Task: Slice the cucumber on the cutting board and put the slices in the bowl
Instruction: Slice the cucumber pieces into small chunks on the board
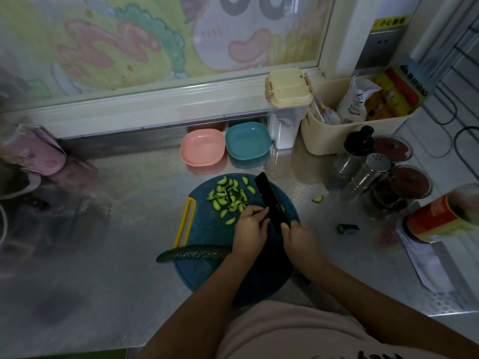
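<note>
Lying just beyond the left grip (250, 224) are cucumber slices (229, 196).

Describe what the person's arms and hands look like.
The left hand and right hand are bare: no gloves, ring or watch shows. The forearms have no sleeves. The top is pale pink with dark lettering.

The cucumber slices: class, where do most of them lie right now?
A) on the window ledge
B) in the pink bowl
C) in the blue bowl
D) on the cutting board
D: the cucumber slices lie heaped on the cutting board, left of the knife, while the pink bowl and the blue bowl behind the board hold none.
</note>
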